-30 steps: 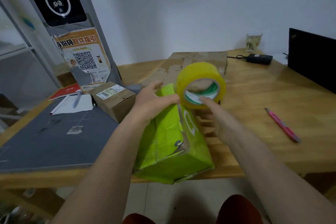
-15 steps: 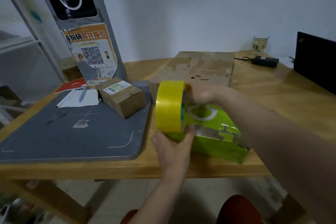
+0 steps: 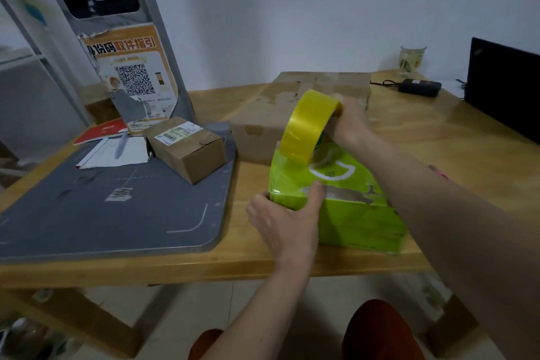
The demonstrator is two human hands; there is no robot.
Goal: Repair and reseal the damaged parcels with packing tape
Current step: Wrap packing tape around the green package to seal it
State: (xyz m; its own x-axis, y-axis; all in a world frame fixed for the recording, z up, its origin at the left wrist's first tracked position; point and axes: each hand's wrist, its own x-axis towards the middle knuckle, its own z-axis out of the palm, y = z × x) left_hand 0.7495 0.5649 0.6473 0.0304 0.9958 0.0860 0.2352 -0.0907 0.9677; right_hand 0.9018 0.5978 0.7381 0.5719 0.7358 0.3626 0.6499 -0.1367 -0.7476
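Note:
A bright green parcel [image 3: 350,213] with a torn, taped top lies near the front edge of the wooden table [image 3: 438,137]. My right hand [image 3: 349,123] grips a yellow roll of packing tape [image 3: 306,128] held on edge above the parcel's far left corner. A strip of tape runs from the roll down over the parcel's left end. My left hand [image 3: 285,219] holds the parcel's near left corner, thumb pressed on its top edge.
A large flat cardboard box [image 3: 263,114] lies behind the green parcel. A small brown parcel [image 3: 187,146] sits on a grey mat [image 3: 87,213] at left, beside papers and a pen. A glass, a black adapter and a dark laptop stand at far right.
The tape roll has risen and moved away from me, up over the parcel's far corner, drawing out tape. My left hand has shifted onto the parcel's near left corner.

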